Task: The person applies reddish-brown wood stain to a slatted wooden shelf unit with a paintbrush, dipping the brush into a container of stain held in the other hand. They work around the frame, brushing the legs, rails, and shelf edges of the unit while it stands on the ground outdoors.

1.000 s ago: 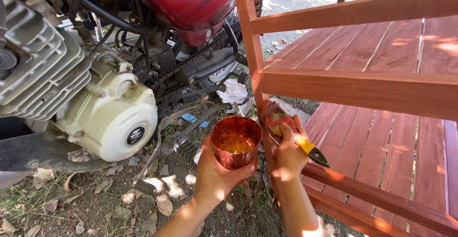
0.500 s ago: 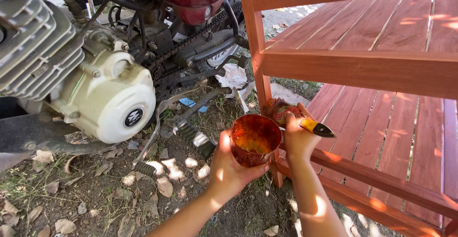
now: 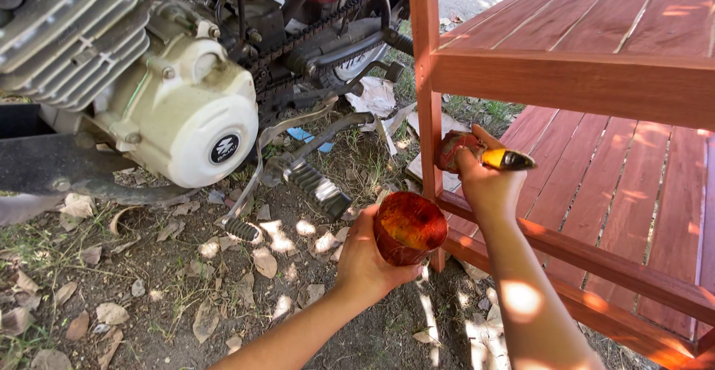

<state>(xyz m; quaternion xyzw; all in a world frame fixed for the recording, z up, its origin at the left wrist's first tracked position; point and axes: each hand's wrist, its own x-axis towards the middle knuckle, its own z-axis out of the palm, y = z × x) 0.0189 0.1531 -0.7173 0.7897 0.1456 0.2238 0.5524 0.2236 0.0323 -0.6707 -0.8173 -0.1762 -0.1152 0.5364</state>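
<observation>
My left hand (image 3: pixel 369 262) wrapped its fingers round the tilted stain cup (image 3: pixel 408 228); my right hand (image 3: pixel 484 180) gripped the brush (image 3: pixel 500 159). Stain could have spilled onto the ground (image 3: pixel 186 295).

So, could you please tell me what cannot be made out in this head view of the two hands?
- Bristles of the yellow-handled paintbrush: hidden by the right hand and the red wooden post.
- How full the paint-stained round cup in the left hand is: glare inside.
- Grey motorcycle engine: cut off by the top and left edges.
- Lower slatted shelf: runs past the right edge.
</observation>
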